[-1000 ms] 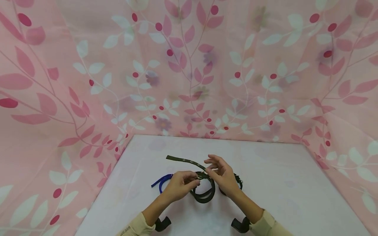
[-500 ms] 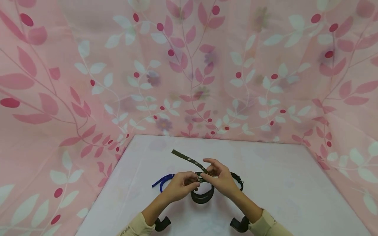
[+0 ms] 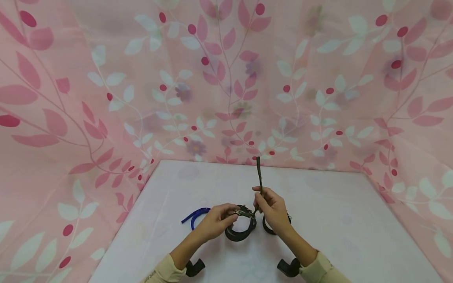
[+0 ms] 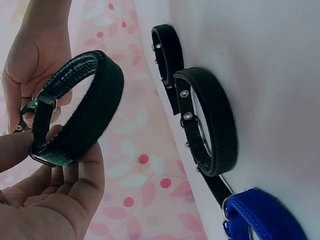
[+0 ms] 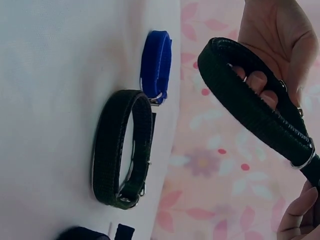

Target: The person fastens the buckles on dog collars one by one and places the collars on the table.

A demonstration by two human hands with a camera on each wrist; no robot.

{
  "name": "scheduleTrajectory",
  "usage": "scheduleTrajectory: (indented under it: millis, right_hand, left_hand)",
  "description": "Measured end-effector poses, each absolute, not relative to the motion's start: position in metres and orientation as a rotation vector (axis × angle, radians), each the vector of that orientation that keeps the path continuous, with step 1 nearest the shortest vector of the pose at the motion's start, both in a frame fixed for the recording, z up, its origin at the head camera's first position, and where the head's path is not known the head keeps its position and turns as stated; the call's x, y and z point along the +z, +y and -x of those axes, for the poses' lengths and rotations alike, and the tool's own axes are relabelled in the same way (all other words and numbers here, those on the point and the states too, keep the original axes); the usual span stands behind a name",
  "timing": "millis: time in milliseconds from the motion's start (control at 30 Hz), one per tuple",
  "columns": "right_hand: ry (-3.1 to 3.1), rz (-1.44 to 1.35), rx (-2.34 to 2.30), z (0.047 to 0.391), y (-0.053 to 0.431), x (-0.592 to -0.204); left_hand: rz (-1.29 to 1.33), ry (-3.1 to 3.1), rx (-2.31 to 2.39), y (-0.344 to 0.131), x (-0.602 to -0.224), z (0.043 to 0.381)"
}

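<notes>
A dark green webbing collar (image 4: 107,107), with metal eyelets and a metal ring (image 5: 305,155), is held as a loop above the table. My left hand (image 3: 216,223) pinches it near its buckle, thumb against curled fingers. My right hand (image 3: 274,208) pinches the collar's free strap (image 3: 259,173), whose end points up and away. In the right wrist view the left fingers (image 5: 257,80) show through the loop. Another dark green collar (image 5: 112,150) stands on its edge on the table below, partly overlapped by the held one in the head view.
On the white table (image 3: 336,220), a blue collar (image 3: 194,216) lies left of the hands and a black collar (image 4: 170,52) to the right. Black bent pieces (image 3: 195,268) sit by both wrists. Pink leaf-patterned cloth (image 3: 226,78) walls the back and sides.
The right hand has shifted its grip along the strap and swung the free end from pointing left to upright. The left hand keeps its hold on the collar with little movement.
</notes>
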State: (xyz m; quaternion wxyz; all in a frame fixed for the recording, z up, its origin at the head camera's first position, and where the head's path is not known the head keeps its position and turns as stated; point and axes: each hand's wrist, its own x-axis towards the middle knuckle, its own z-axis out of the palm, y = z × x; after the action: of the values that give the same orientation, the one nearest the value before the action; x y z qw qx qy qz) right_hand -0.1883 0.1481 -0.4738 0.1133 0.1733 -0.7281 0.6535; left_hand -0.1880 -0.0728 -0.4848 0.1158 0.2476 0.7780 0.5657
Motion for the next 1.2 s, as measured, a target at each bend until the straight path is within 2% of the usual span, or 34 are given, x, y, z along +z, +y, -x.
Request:
scheduleTrajectory:
  millis: [267,700,1200]
  right_hand:
    - [-1.984,-0.553,2.018,0.189,0.152,-0.467]
    - [-2.066,-0.366,1.985,0.183,0.155,-0.471]
    - [-2.071,-0.520,1.975,0.182,0.152,-0.479]
  left_hand:
    - [-0.658,2.205,1.693,-0.075,-0.485,0.190]
    - [-0.641,2.261,1.705,-0.068,-0.490,0.185]
    - [-0.563,2.312,1.798,-0.070,-0.497,0.182]
